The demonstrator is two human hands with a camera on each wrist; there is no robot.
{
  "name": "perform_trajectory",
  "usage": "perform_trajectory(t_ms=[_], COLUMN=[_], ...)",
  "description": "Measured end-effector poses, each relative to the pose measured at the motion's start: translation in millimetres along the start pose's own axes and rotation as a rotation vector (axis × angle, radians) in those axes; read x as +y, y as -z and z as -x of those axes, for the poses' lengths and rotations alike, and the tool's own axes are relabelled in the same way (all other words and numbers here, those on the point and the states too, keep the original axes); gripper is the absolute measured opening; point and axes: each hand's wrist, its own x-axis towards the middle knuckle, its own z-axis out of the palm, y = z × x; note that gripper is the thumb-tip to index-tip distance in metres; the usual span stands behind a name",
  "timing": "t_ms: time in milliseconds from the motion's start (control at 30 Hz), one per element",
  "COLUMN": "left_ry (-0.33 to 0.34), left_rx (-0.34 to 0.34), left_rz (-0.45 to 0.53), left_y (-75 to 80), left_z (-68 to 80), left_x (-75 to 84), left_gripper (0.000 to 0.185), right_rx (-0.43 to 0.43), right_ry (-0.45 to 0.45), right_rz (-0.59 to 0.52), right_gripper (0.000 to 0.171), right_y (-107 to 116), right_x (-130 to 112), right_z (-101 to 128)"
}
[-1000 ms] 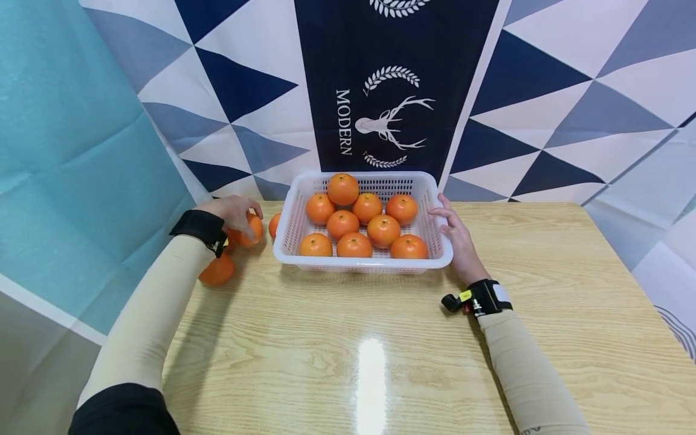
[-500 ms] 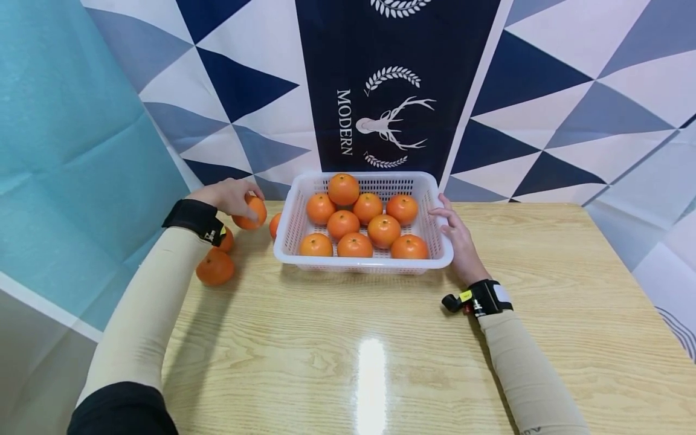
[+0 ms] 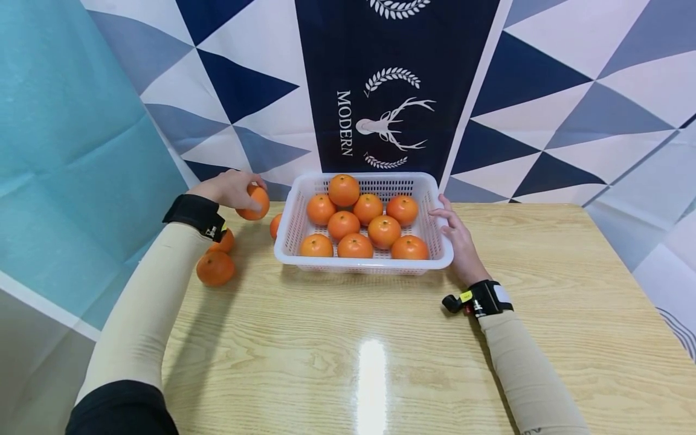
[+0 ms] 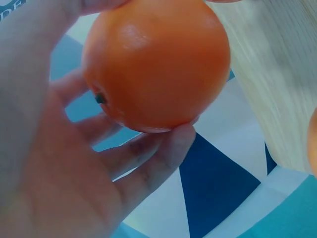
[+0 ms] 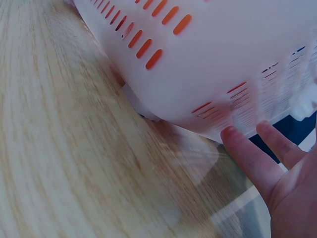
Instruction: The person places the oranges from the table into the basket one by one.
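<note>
My left hand [image 3: 231, 186] grips an orange [image 3: 257, 203] at the left of the table, above its surface. In the left wrist view the fingers curl round that orange [image 4: 158, 64], whose green stem spot faces the palm. Right of it, against the back wall, stands a white plastic basket [image 3: 359, 262] with several oranges in its near and left parts. My right hand [image 3: 461, 244] rests at the basket's right rim with fingers fairly straight. From the right wrist, two fingertips [image 5: 232, 135] touch the slotted outer wall of the basket [image 5: 198, 69].
Two loose oranges lie at the left table edge, a front orange [image 3: 215, 269] and a partly hidden orange [image 3: 224, 243] behind it. One more orange [image 3: 275, 226] sits by the basket's left side. A patterned cloth [image 3: 261, 78] hangs behind the wooden table [image 3: 304, 338].
My left hand has lifted the orange off the table and moved it slightly up and right, uncovering a loose orange beneath the wrist. The right hand and basket stay put.
</note>
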Motion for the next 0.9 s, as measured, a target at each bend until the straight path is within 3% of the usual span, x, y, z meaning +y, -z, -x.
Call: perform_trajectory(t_ms=[600, 900], left_ry=[-0.154, -0.192], left_rx=[0.12, 0.118], left_rz=[-0.018, -0.054], left_y=[1.8, -1.3], left_z=[-9.5, -13.5], left_x=[30.7, 49.1], left_gripper=[0.053, 0.06], right_rx=[0.001, 0.004], right_ry=[0.03, 0.048], right_rz=[-0.016, -0.079], right_gripper=[0.04, 0.036], right_y=[1, -1], right_x=[2, 1], right_z=[0, 1])
